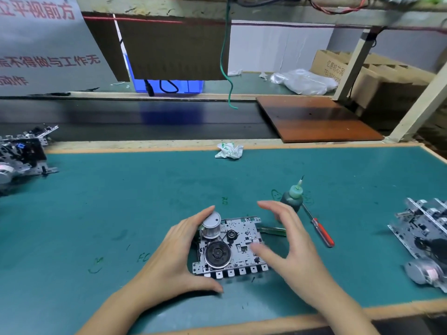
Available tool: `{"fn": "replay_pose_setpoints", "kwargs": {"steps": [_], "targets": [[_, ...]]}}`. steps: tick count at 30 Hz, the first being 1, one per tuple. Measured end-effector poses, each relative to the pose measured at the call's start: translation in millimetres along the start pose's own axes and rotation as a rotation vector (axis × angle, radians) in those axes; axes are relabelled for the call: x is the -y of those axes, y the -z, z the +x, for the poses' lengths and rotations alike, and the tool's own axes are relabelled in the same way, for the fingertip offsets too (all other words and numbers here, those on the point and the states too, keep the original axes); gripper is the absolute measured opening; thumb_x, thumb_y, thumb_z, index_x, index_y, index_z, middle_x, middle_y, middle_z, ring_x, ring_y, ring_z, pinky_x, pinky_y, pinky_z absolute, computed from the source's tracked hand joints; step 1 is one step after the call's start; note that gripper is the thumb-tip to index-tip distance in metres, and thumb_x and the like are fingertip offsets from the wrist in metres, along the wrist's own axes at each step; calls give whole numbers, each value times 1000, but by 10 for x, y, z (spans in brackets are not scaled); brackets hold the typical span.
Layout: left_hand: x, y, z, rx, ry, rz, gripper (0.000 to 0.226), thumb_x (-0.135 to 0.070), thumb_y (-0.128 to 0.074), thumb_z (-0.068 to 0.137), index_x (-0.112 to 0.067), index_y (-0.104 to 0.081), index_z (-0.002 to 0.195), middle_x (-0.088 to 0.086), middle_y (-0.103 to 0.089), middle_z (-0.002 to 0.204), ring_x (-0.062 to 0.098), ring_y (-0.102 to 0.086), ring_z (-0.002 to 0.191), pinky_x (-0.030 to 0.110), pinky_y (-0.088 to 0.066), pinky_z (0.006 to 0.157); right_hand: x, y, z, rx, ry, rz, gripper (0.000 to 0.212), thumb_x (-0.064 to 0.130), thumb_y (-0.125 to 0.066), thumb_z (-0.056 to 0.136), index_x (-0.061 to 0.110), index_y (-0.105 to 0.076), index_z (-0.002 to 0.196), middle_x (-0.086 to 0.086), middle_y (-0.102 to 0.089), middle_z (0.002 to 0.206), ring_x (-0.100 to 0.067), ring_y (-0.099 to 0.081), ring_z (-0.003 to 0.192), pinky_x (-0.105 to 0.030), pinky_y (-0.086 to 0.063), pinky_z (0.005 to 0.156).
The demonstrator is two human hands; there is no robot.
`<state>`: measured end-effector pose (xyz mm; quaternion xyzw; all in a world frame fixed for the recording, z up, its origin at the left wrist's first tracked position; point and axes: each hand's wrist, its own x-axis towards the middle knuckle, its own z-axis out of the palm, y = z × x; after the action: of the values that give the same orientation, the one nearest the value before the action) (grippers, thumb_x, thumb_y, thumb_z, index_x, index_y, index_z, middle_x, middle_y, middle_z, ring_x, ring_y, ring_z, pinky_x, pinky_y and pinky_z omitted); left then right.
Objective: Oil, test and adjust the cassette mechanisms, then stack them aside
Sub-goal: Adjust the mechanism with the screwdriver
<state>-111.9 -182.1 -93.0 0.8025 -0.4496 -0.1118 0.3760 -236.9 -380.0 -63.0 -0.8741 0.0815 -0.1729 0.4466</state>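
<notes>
A cassette mechanism (pixel 229 247) lies flat on the green mat of the bench (pixel 121 201), near its front edge, with its round silver motor (pixel 211 224) at the far left corner, a black flywheel (pixel 217 253) below that, and a row of black keys along the near side. The left hand (pixel 174 259) cups the mechanism's left side: its fingers (pixel 205 213) reach up beside the motor and seem to touch it, while the thumb lies on the mat just in front of the keys, the hand curved but not closed. The right hand (pixel 290 240) hovers over the right side, fingers spread and gently bent, the thumb pointing in over the metal plate; whether it touches the plate cannot be told.

Just beyond the right hand stands a small green oil bottle (pixel 294 197) with a needle tip, and beside it lies a screwdriver (pixel 319 229) with a red handle. More mechanisms sit in a pile at the bench's left edge (pixel 21 153) and in another at the right edge (pixel 425 240). A crumpled wrapper (pixel 229 151) rests at the far rim of the mat.
</notes>
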Motion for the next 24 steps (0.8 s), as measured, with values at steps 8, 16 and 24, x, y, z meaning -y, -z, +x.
{"fn": "replay_pose_setpoints", "kwargs": {"steps": [8, 16, 24], "targets": [[14, -16, 13, -2, -16, -5, 126, -78, -76, 41, -66, 7, 136, -55, -12, 129, -20, -23, 127, -1, -18, 99, 125, 106, 436, 595, 221, -817, 128, 67, -74, 58, 17, -1, 152, 5, -11, 157, -9, -9, 143, -22, -1, 116], [56, -68, -18, -81, 28, -117, 133, -73, -80, 43, -57, 7, 142, -32, -14, 149, -10, -23, 137, 10, -27, 107, 259, 67, 547, 532, 379, -961, 81, 60, -72, 59, 20, -45, 124, 7, -58, 115, -19, -58, 101, -34, -45, 82], [-111, 103, 256, 227, 197, -1266, 106, -87, -61, 53, -8, -64, 124, 18, -57, 129, 35, -46, 124, 42, -35, 105, 373, -20, 452, 755, -84, 710, 71, 47, -80, 61, 11, -62, 120, -2, -65, 120, -11, -61, 105, -25, -49, 89]]}}
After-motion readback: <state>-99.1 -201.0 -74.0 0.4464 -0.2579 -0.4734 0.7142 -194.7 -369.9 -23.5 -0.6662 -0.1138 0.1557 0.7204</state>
